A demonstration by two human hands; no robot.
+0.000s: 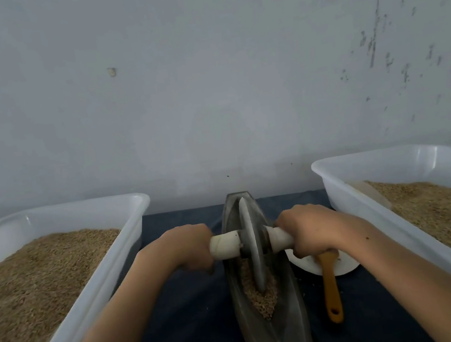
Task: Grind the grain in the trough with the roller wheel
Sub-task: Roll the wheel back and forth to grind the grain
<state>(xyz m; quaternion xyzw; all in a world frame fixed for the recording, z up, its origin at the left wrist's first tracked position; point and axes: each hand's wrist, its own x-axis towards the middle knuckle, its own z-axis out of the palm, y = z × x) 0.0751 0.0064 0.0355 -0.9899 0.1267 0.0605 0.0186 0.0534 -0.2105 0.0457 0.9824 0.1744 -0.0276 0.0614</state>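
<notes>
A long dark boat-shaped trough (294, 325) lies lengthwise in front of me on a dark cloth. Brown grain (263, 297) fills its near groove. A grey roller wheel (252, 243) stands upright in the groove near the trough's middle, its near edge sunk in the grain. A pale axle handle (226, 246) runs through the wheel to both sides. My left hand (186, 246) grips the left end of the handle. My right hand (307, 231) grips the right end, fingers curled under it.
Two white plastic tubs of grain flank the trough: one at the left (135, 226), one at the right (337, 197). A brush with an orange wooden handle (331, 290) lies partly on a white plate (348, 265) right of the trough. A pale wall rises close behind.
</notes>
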